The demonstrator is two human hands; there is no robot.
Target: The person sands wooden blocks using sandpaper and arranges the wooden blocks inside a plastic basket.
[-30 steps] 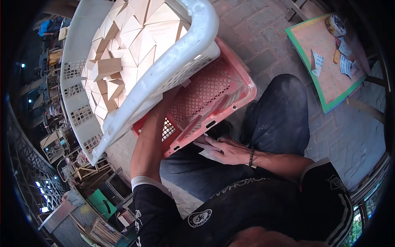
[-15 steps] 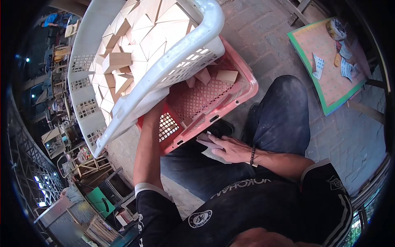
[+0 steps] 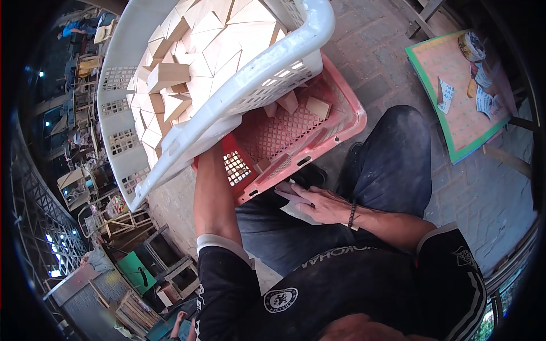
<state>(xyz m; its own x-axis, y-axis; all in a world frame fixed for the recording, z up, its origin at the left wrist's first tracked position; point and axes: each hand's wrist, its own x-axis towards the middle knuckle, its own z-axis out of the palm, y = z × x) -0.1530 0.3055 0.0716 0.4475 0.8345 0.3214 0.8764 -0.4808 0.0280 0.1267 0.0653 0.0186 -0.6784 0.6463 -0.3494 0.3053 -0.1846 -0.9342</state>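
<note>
I seemingly reach into the centre-frame red plastic crate (image 3: 318, 148), left hand hidden, grip untellable; my right hand (image 3: 330, 208) holds flat pale pieces (image 3: 289, 196); withdrawing would need clearance.

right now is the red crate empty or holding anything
The red crate isn't empty: wooden blocks show inside; the white basket hides part.

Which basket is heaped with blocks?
The white basket, piled with wood blocks; in the red basket, only a few show.

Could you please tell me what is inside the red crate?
A few wooden blocks lie in the red crate; the white basket covers part, hiding whatever lies beneath.
</note>
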